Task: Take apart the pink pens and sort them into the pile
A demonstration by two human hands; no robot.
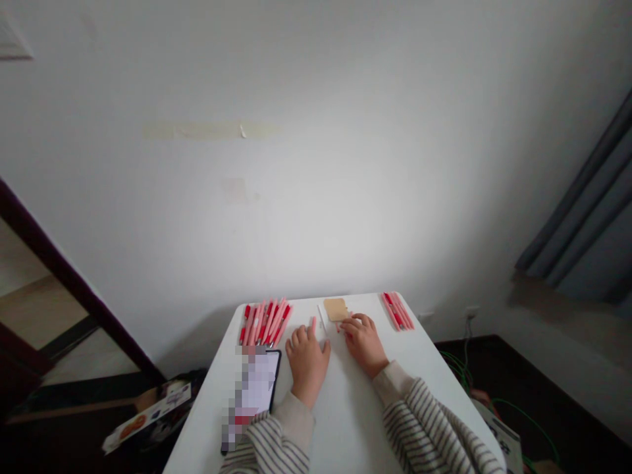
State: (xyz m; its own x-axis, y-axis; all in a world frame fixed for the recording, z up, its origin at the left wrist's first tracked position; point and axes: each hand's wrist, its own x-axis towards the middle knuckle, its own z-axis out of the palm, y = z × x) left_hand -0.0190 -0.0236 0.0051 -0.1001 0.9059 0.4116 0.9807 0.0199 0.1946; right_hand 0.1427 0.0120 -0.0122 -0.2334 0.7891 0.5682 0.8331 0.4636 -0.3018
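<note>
My left hand [307,359] rests on the white table [345,408], its fingers curled over a pink pen [313,324] whose tip sticks out past them. My right hand [364,339] lies just right of it, fingers bent and pinching a small red piece by a tan card [336,308]. A row of several pink and red pens [265,322] lies at the far left of the table. A smaller bunch of red pens [397,310] lies at the far right corner. Both sleeves are striped.
A phone [259,385] lies flat on the table beside my left wrist. The table stands against a white wall. A printed box [148,415] lies on the floor at the left, green cables [464,375] on the floor at the right, and a grey curtain [587,224] hangs far right.
</note>
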